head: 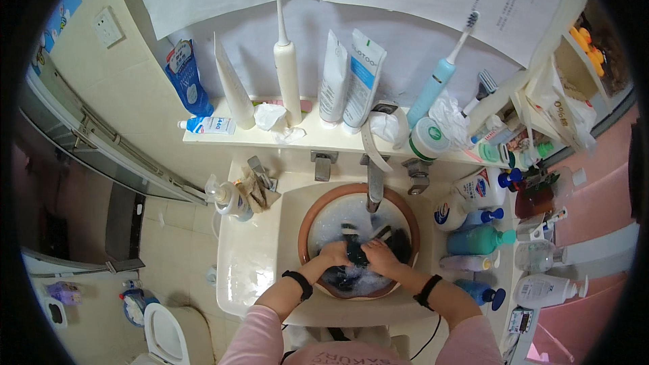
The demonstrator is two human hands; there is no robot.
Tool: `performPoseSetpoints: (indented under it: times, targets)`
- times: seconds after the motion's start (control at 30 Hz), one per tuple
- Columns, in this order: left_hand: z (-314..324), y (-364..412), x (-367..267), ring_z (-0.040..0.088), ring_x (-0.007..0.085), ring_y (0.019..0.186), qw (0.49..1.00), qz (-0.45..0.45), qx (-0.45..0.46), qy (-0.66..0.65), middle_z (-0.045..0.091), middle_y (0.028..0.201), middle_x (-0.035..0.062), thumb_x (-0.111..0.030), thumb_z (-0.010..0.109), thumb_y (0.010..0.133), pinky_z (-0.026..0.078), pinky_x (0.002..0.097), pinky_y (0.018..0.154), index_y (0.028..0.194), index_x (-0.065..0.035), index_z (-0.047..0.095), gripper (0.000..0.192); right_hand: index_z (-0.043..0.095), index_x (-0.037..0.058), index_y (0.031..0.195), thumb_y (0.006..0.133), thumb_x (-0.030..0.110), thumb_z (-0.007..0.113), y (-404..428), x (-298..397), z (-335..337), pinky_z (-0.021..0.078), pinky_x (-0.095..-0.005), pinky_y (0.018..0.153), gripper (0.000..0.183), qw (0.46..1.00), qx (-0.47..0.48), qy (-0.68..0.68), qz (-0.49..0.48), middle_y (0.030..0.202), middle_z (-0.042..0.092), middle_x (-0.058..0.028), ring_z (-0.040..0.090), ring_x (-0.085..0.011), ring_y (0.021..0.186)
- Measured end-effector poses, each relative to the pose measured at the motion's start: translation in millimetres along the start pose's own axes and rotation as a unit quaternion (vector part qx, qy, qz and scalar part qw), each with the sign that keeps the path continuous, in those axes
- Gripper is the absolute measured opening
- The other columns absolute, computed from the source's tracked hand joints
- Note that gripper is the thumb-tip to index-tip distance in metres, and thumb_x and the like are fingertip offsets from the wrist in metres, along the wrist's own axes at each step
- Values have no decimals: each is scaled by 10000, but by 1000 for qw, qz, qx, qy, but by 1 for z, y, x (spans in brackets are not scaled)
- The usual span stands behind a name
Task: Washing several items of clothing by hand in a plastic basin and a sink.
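A round basin with a brown rim [307,213] sits in the white sink, holding sudsy water. My left hand [334,252] and my right hand [380,255] are both low in the basin, gripping a bunched dark wet cloth [357,253] between them. Pale stripes show on the fabric just above my hands. More dark fabric [402,244] lies in the water on the right, and some [338,279] below my left hand; whether it is all one piece I cannot tell. The metal faucet [374,190] reaches over the basin's far side.
Toothbrushes and tubes stand on the white shelf [304,134] behind the faucet. Several pump bottles, one of them green [476,241], line the right side. A pump bottle [229,197] and a brown rag [257,192] occupy the sink's left corner. A toilet [175,334] is lower left.
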State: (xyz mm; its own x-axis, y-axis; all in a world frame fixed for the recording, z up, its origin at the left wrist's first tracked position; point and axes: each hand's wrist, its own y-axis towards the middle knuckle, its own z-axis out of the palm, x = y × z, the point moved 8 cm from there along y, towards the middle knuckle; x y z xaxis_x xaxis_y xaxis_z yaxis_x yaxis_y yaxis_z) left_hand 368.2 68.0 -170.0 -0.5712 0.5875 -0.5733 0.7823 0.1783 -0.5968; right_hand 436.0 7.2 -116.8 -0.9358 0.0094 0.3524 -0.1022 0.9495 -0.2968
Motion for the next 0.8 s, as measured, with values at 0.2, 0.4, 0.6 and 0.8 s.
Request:
performPoseSetpoints:
  times: [0.2, 0.4, 0.6, 0.8]
  targets:
    - [0, -38, -34, 469, 341, 1010, 988, 72, -122, 65, 509, 1025, 202, -422, 730, 518, 379, 415, 868, 954, -13, 558, 623, 422, 15, 1093, 625, 224, 719, -59, -46, -61, 354, -390, 863, 592, 967, -187, 126, 119, 1069, 447, -184, 452, -333, 987]
    - [3, -52, -54, 206, 402, 1200, 973, 69, -173, 137, 266, 1258, 243, -502, 688, 561, 250, 531, 953, 1132, -7, 461, 788, 350, -53, 1151, 763, 375, 576, -107, -121, 16, 379, -386, 837, 621, 903, -88, 220, 357, 1084, 451, -229, 476, -344, 984]
    - [13, -43, -56, 347, 381, 1138, 981, 6, -128, 143, 330, 1265, 205, -489, 693, 580, 339, 518, 892, 1187, -2, 375, 841, 344, -53, 1125, 822, 292, 504, -113, -117, 41, 377, -409, 820, 485, 871, -115, 271, 393, 1022, 470, -249, 478, -374, 963]
    - [14, -38, -46, 468, 344, 1044, 991, 7, -84, 103, 471, 1161, 173, -417, 722, 568, 421, 416, 835, 1173, -4, 381, 809, 315, -71, 1149, 837, 229, 474, -128, -102, 18, 379, -399, 822, 461, 882, -215, 214, 361, 1060, 458, -269, 479, -383, 973]
